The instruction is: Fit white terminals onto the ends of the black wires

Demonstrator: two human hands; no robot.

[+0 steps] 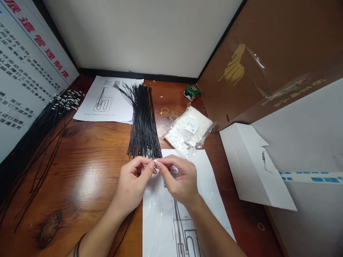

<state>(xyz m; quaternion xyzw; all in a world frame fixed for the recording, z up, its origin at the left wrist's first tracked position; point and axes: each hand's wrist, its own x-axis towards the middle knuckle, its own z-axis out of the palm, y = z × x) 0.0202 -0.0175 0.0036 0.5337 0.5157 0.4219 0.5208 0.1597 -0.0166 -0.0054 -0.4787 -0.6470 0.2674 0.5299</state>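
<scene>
My left hand (132,184) and my right hand (179,178) meet fingertip to fingertip above a printed drawing sheet (209,185) in a clear sleeve. Both are pinched closed around something small and white between the fingertips; I cannot make out what it is. A thin black wire (125,228) runs down from under my left hand toward the table's near edge. Just beyond my fingers lies a bundle of black wires (143,121), its near ends almost touching my hands.
A clear bag of small white parts (190,128) lies right of the bundle. A second drawing sheet (107,100) is at the back. More black wires with white ends (50,117) lie along the left wall. A white box (252,167), green tape measure (192,91) and rubber bands (164,110) sit nearby.
</scene>
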